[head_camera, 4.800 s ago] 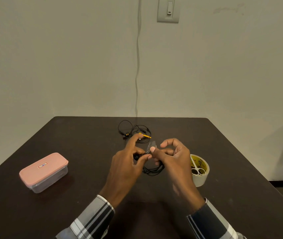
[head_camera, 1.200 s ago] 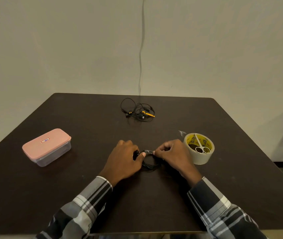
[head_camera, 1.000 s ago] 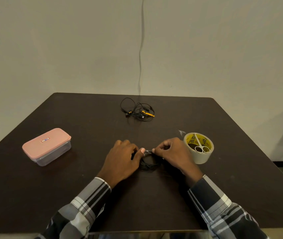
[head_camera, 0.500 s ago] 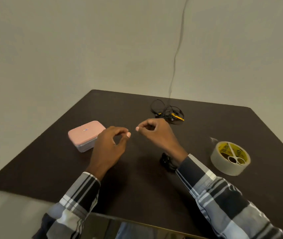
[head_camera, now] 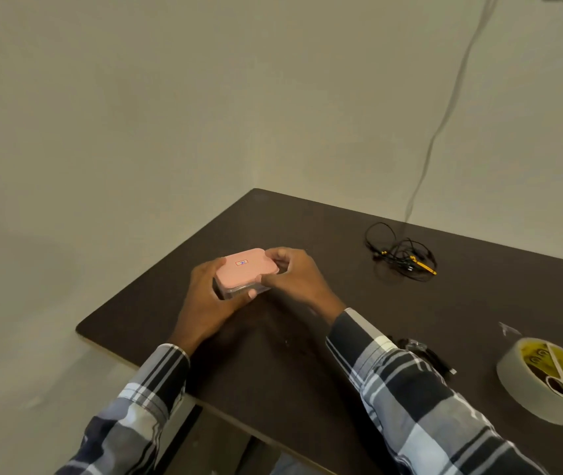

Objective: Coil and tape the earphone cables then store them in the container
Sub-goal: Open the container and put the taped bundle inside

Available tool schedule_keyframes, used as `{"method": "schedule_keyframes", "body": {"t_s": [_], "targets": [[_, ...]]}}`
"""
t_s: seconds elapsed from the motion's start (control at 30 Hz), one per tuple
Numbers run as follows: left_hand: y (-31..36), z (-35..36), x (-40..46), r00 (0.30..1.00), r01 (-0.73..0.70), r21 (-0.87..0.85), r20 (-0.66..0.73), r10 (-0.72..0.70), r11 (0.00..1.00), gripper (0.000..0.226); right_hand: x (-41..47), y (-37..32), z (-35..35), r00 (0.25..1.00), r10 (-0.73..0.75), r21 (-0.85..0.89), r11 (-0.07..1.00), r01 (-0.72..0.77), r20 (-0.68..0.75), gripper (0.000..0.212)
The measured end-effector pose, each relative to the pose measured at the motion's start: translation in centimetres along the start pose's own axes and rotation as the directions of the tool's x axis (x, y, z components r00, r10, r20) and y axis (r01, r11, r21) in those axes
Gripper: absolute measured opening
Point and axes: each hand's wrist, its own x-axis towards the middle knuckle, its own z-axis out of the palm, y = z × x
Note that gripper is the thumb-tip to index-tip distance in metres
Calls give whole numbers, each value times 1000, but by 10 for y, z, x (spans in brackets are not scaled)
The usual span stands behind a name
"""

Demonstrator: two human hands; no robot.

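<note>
Container, pink lid still on, sits near table corner, grasped at both ends: left hand curled round clear base, right hand fingers hooked at lid edge. Base should be pinned while lid is pried up. Taped coil lies right of container, behind right sleeve; uncoiled earphones further right, w/ tape roll.

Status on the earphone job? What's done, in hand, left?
Done: one coiled earphone bundle lies by the right sleeve; clear tape seems to wrap it, hard to confirm.
In hand: left hand and right hand both grip the pink-lidded container, lid on.
Left: open it, store the bundle, then coil and tape the tangled earphones at the far edge. Tape roll with scissors inside sits at right.
</note>
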Motion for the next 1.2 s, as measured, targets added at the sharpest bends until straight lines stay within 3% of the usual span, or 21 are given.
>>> {"method": "schedule_keyframes", "body": {"t_s": [0.13, 0.33, 0.53, 0.7, 1.03, 1.2], "targets": [[-2, 14, 4, 998, -39, 9, 40, 39, 999, 74, -10, 9, -15, 1000, -15, -110, 994, 14, -13, 57], [11, 45, 6, 968, -121, -1, 219, 118, 993, 72, -34, 31, -61, 999, -52, -304, 952, 45, -16, 53], [24, 72, 4, 853, -219, -70, 471, 226, 973, 68, -73, 49, -112, 1000, -31, -367, 930, 28, -2, 51], [37, 91, 0, 764, -221, -133, 593, 256, 966, 71, -101, 59, -137, 1000, -6, -386, 923, 12, 16, 51], [43, 105, -8, 747, -109, -205, 628, 216, 973, 90, -116, 65, -154, 995, -78, -470, 877, 96, 57, 53], [42, 107, -8, 766, -74, -239, 608, 209, 968, 102, -113, 58, -165, 984, -173, -471, 864, 177, 53, 35]]}}
